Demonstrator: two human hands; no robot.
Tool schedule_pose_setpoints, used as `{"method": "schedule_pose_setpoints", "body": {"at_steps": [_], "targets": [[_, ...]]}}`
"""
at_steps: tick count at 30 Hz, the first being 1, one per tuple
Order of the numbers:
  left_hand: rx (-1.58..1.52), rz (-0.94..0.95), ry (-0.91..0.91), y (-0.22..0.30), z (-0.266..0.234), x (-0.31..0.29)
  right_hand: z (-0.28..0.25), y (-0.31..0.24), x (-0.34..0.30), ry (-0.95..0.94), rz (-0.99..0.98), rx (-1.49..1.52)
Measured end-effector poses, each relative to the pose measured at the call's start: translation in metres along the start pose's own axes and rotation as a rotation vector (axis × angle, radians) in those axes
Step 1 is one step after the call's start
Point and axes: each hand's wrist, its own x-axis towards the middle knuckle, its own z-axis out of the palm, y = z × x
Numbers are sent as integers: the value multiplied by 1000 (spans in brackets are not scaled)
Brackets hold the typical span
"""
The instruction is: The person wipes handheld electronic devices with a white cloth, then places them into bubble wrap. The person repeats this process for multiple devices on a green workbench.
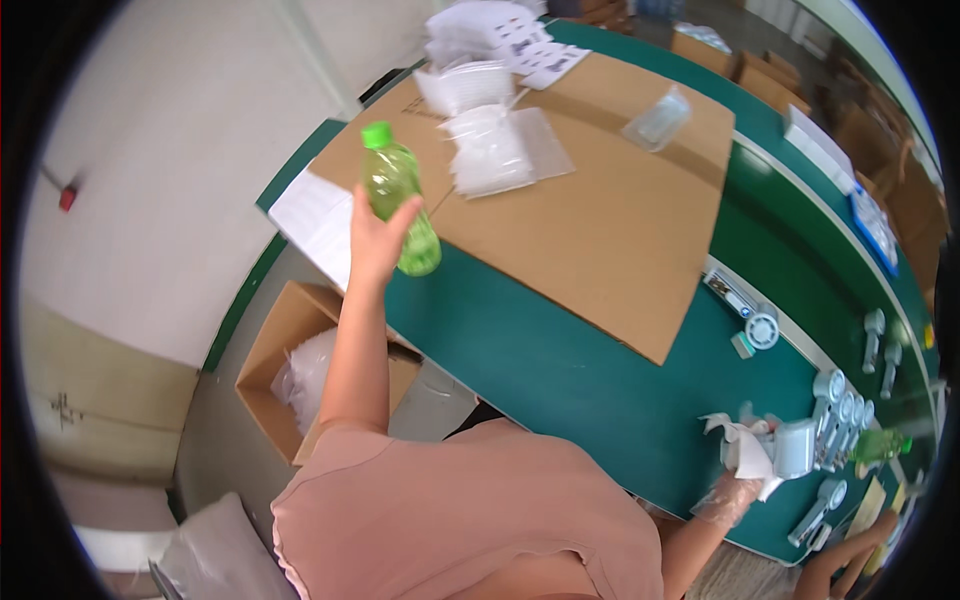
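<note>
My left hand (382, 238) is wrapped around a clear green plastic bottle (392, 180) with a bright green cap, over the table's left edge. The bottle leans slightly, cap end away from me. At the lower right, my right hand (737, 490), in a thin clear plastic glove, is closed on a crumpled white cloth (748, 450). Against the cloth is a pale, rounded piece (795, 448), blurred; I cannot tell whether the fingers grip it too. Beside it stand several small handheld fans (830, 385) with round white heads and grey handles.
A large cardboard sheet (590, 240) covers much of the green table (480, 320), bearing clear plastic bags (490, 150) and a clear plastic package (660, 118). An open carton (262, 350) with plastic bags is at left. Another person's arm (850, 550) reaches in at lower right, near a second green bottle (880, 446).
</note>
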Motion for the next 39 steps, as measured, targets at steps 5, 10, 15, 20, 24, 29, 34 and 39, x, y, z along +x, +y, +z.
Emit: {"method": "schedule_pose_setpoints", "body": {"at_steps": [5,10,15,20,24,29,34,39], "targets": [[390,222,518,-74,-70,40,-57,29,37,-34,-588,-1496],[384,94,601,-104,-75,32,-17,15,9,105,-281,-747],[424,72,605,-112,-82,33,36,-14,-30,-79,-136,-366],[437,131,676,-120,-90,35,7,5,-42,-186,-171,-633],[385,398,749,-62,-49,2,13,-6,-38,-285,-342,-1023],[105,562,389,12,46,-14,14,-3,-37,-212,-422,-769],[33,564,-26,8,118,-12,19,-9,-41,-41,-134,-286],[480,631,-392,-39,162,16,-14,16,-38,49,-388,-490]]}}
